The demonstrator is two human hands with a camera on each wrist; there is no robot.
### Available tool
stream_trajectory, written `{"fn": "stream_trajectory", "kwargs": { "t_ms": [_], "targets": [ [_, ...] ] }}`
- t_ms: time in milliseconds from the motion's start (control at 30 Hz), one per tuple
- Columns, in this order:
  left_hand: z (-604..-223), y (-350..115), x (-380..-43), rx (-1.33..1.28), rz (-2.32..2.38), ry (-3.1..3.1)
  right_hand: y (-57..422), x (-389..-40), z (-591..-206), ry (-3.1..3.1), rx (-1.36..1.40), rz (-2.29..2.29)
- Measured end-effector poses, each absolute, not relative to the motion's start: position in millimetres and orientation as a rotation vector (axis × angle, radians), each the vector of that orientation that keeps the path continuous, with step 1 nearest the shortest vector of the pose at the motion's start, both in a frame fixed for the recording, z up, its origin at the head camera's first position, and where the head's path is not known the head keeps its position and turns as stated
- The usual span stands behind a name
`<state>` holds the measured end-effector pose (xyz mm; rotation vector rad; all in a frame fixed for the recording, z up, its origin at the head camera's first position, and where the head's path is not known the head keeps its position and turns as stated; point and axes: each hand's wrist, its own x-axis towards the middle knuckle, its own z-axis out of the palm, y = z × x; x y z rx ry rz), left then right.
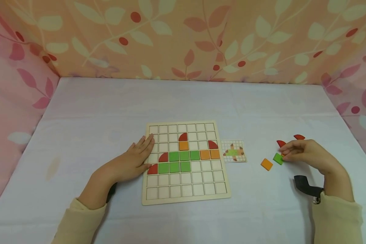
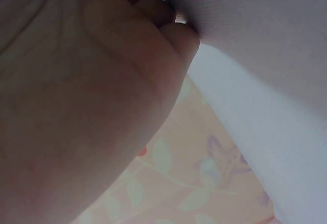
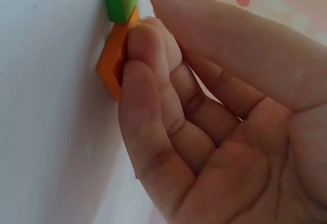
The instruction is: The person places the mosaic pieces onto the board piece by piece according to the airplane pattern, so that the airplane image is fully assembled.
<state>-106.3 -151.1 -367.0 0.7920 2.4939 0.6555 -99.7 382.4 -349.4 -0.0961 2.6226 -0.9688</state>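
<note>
My left hand (image 1: 134, 156) lies flat, with its fingertips and thumb on the left edge of a wooden grid board (image 1: 186, 201). In the left wrist view, the hand (image 2: 102, 91) hides nearly all of the board. Green squares (image 1: 174, 167), orange squares (image 1: 205, 154) and red quarter-circles (image 1: 183, 137) sit in the board's cells. At the right, my right hand (image 1: 310, 154) reaches among loose tiles, fingers loosely bent and thumb apart from them. Its thumb is by a green square tile (image 1: 278, 158); in the right wrist view its fingertips touch an orange tile (image 3: 110, 68), partly hidden.
A small pattern card (image 1: 234, 151) lies against the board's right edge. One orange square (image 1: 266, 164) lies left of the green tile. Two red pieces (image 1: 299, 137) are beyond the right hand. A black wrist mount (image 1: 306, 185) sits under the right wrist. Patterned cloth (image 1: 183, 40) surrounds the white table.
</note>
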Motion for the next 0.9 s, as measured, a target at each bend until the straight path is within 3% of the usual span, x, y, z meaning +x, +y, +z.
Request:
{"fn": "stream_trajectory", "kwargs": {
  "t_ms": [900],
  "targets": [
    [-367, -151, -107, 0.788, 0.655, 2.495, 360, -103, -347, 2.615, -0.125, -0.897]
  ]
}}
